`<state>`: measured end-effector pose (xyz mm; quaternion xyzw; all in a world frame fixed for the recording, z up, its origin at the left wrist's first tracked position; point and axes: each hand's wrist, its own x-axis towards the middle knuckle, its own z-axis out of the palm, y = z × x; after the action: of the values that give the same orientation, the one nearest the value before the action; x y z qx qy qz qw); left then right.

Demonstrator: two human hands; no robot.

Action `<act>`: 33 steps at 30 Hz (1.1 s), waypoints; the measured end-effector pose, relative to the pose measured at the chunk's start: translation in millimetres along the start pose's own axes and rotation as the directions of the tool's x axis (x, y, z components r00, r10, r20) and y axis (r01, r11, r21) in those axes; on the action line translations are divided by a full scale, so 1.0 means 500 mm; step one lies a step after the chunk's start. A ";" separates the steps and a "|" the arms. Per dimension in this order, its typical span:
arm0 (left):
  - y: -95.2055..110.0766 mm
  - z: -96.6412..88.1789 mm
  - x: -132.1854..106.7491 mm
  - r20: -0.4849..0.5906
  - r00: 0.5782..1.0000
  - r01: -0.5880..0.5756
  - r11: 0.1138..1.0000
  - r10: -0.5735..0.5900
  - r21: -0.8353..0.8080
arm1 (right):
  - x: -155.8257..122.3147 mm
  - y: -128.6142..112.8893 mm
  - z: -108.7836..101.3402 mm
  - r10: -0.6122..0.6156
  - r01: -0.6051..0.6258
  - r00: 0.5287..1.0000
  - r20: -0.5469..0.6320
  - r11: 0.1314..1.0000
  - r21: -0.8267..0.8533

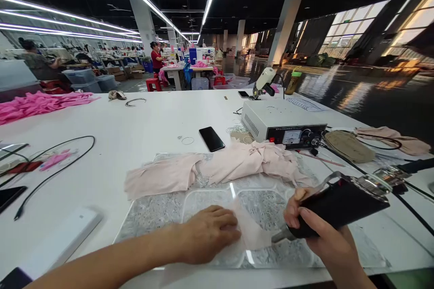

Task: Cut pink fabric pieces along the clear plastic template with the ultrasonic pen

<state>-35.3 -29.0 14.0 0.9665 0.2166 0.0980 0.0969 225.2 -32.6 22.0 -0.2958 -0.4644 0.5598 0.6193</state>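
Note:
My left hand (212,235) lies on a small pale pink fabric piece (252,228), its fingers resting flat on the cloth. My right hand (322,235) is wrapped round a black handheld ultrasonic welder (339,203). The welder's metal tip touches or nearly touches the right edge of the fabric; I cannot tell which. Beneath the fabric is a clear sheet over a grey marbled board (152,212). Behind my hands, bunched pale pink fabric pieces (237,162) lie in a row along the board's far side.
A metal control box (285,119) with a dial stands at the back right, cables running to the welder. A black phone (212,138) lies behind the fabric row. Pink cloth (40,104) is heaped at far left; a white power bank-like block (64,239) lies near left.

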 end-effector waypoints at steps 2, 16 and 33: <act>0.000 0.002 0.000 -0.039 0.999 -0.022 0.999 0.020 -0.040 | -0.006 -0.002 -0.001 -0.018 0.019 0.998 -0.062 0.999 0.026; -0.014 0.008 -0.015 0.035 0.999 -0.032 0.999 0.031 0.037 | 0.023 0.048 0.010 0.012 0.109 0.901 -0.434 0.961 0.253; -0.033 0.009 -0.017 0.022 0.998 -0.053 0.998 0.054 -0.019 | 0.052 0.048 0.040 0.076 0.089 0.864 -0.498 0.950 0.299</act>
<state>-48.5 -18.7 4.6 0.9720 0.1888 0.0916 0.1056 195.5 -6.0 15.0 -0.3283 -0.1931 0.5272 0.7596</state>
